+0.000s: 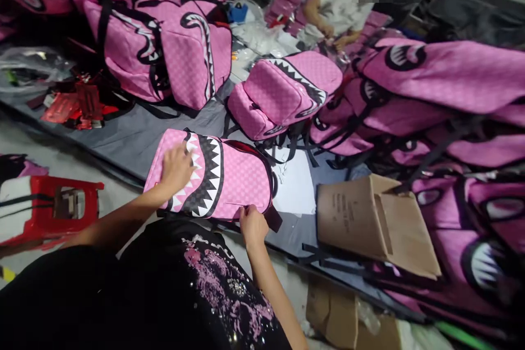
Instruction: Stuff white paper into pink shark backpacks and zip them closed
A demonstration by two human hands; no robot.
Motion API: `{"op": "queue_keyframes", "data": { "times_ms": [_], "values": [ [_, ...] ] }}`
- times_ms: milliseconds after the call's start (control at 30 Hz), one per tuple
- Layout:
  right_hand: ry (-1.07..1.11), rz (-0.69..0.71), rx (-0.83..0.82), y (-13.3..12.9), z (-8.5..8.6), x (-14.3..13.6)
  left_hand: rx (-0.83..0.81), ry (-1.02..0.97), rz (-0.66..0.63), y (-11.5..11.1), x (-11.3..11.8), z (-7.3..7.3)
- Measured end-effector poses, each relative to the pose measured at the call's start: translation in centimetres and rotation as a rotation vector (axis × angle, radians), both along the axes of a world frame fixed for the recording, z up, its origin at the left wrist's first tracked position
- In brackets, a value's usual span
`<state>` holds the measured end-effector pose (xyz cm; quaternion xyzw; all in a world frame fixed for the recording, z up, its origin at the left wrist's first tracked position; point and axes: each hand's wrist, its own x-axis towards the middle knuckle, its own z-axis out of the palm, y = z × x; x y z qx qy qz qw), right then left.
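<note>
A pink checkered backpack (241, 180) with a black band and white teeth lies flat on the grey-covered table (117, 134), right in front of me. My left hand (177, 167) rests on its left part beside the teeth, fingers somewhat apart and holding nothing. At the lower right edge of the backpack, my right hand (253, 225) has its fingers closed near a zip; what they pinch is too small to make out. A dark strap (274, 220) sticks out just right of that hand.
More pink backpacks (283, 93) stand behind and at both sides. An open cardboard box (348, 213) and white paper (295, 183) are to the right. Red tags (77, 106) lie left, above a red stool (45, 224). Another person's hands (334, 35) are across the table.
</note>
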<state>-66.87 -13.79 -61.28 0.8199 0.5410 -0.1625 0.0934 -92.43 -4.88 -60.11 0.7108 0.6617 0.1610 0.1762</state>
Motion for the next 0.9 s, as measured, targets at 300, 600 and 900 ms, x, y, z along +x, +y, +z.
{"op": "queue_keyframes", "data": {
  "times_ms": [300, 600, 900],
  "values": [
    [-0.186, -0.106, 0.099, 0.2, -0.9, -1.1, -0.271, -0.28, 0.354, 2.7, -9.1, -3.4],
    [-0.222, -0.074, 0.125, 0.7, -1.8, -0.2, -0.183, -0.422, 0.388, 0.7, -8.4, -5.7],
    [-0.26, -0.238, 0.272, 2.8, -2.2, 2.4, -0.231, -0.337, 0.33, 0.6, -7.8, -6.0]
  ]
}}
